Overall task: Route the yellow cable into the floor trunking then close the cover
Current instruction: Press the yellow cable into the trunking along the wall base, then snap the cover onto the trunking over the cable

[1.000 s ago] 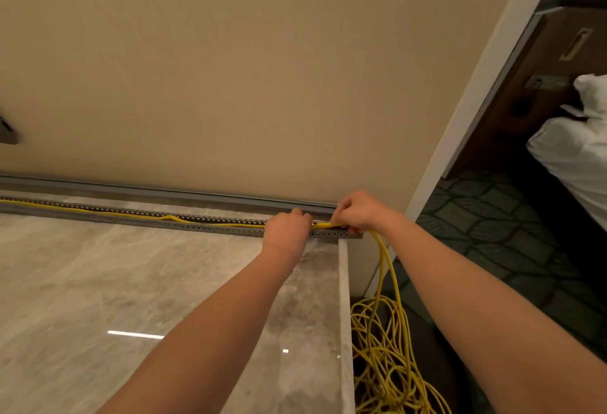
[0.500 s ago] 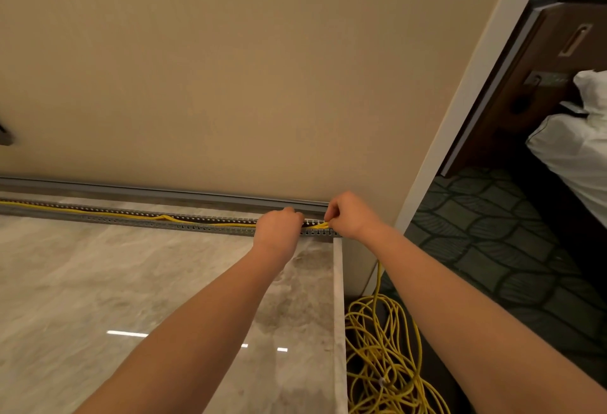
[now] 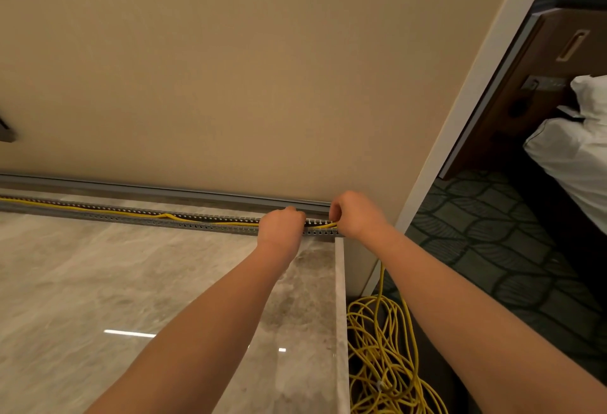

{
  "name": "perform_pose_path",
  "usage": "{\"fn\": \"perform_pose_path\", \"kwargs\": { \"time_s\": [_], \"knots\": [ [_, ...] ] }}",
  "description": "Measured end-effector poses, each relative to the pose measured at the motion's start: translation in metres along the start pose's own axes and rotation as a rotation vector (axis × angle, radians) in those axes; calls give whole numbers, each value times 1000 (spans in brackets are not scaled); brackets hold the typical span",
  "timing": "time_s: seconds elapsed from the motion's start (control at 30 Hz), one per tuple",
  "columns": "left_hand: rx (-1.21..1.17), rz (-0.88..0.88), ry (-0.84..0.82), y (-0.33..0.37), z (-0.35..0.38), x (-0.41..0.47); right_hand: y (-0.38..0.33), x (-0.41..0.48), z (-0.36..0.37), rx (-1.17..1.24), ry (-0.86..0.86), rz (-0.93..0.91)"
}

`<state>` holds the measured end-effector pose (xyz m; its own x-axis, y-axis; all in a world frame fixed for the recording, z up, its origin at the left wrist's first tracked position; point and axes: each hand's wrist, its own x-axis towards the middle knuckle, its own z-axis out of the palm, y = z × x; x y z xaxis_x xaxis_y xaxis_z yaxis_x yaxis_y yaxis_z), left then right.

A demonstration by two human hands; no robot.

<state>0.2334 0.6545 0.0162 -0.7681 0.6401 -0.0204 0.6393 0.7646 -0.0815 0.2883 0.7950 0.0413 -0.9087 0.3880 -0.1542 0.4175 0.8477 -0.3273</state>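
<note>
A grey slotted floor trunking (image 3: 131, 216) runs along the foot of the beige wall, open on top. The yellow cable (image 3: 170, 215) lies inside it from the far left to its right end. My left hand (image 3: 281, 225) is curled over the trunking near that end, fingers down on the cable. Close beside it, my right hand (image 3: 356, 214) pinches the cable at the trunking's right end. From there the cable drops past the floor edge into a loose yellow coil (image 3: 381, 351). A grey strip (image 3: 164, 189), possibly the cover, lies along the wall behind.
The glossy marble floor (image 3: 98, 282) ends in a raised edge (image 3: 341, 315) on the right. Beyond the wall corner (image 3: 437, 177) is dark patterned carpet (image 3: 492, 233), a wooden panel (image 3: 538, 62) and white bedding (image 3: 574, 150).
The view has shifted slightly. My right hand has moved in from the trunking's end toward my left hand, and the cable below it now hangs straighter down to the coil.
</note>
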Motion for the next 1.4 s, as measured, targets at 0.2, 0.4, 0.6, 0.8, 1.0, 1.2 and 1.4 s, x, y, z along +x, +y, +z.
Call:
{"fn": "perform_pose_path", "kwargs": {
  "time_s": [0.2,0.4,0.6,0.8,1.0,1.2,1.4],
  "knots": [
    [6,-4,4,1,0,-2,-2,-6,-4,-95,58,-14],
    [9,-14,-16,1,0,0,4,-10,2,-64,41,-15],
    [-88,15,-18,-8,-7,9,11,-8,1,82,108,27],
    [-265,-19,151,-14,-2,19,38,1,10,273,315,154],
    [-314,104,220,-1,2,38,47,15,25,310,191,176],
    [-334,175,147,8,18,48,50,26,33,400,122,258],
    [-304,180,176,7,26,48,52,28,35,496,187,267]
  ]
}}
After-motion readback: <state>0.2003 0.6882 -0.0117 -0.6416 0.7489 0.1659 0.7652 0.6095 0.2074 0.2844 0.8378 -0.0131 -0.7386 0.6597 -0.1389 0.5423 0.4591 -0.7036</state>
